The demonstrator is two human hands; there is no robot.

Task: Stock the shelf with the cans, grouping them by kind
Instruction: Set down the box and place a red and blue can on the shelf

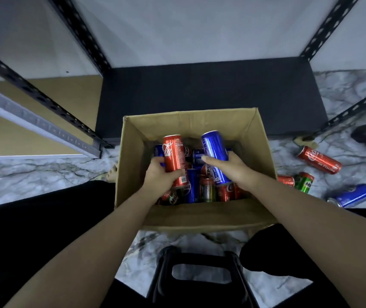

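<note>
An open cardboard box (131, 156) stands on the floor in front of me, holding several red, blue and green cans. My left hand (159, 177) grips a tall red cola can (174, 160) lifted above the pile. My right hand (233, 168) grips a tall blue Pepsi can (214, 150), tilted, also raised over the box. Beyond the box lies the dark bottom board of the shelf (211, 94), with nothing on it.
Black slotted uprights (82, 34) frame the shelf. Loose on the marble floor at right lie a red can (318, 160), a green can (304, 182), another red can (286, 180) and a blue can (352, 195). A black stool (200, 274) sits under me.
</note>
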